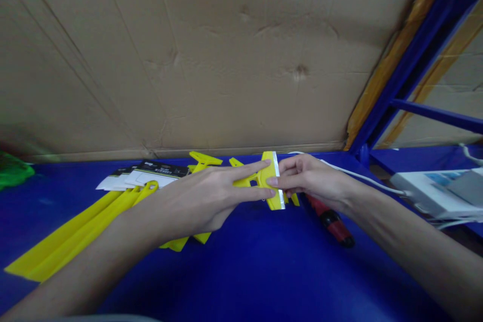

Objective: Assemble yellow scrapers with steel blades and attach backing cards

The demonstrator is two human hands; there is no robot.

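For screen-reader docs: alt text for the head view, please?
A person's left hand and right hand hold a yellow plastic scraper with a metal blade over a blue workbench. Long yellow handles and printed cards lie left, a red-and-black tool handle right.

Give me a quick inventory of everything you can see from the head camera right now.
Plastic scraper with metal edge: 1, yellow with silver edge, held between the hands.
Other yellow plastic pieces: several, exact count unclear, lying on the bench, partly under the left arm.
Packaging cards: a small stack, white and black, behind the left hand.
Tool handle: 1, red and black, on the bench below the right hand.
White cable: 1, behind the right hand.
White electrical unit: 1, far right.
Green item: 1, far left.
Bench: 1, blue.
Cardboard sheet: 1, brown, behind the bench.
Metal frame: 1, blue, right.
Left hand: 1, on the scraper.
Right hand: 1, on the scraper.
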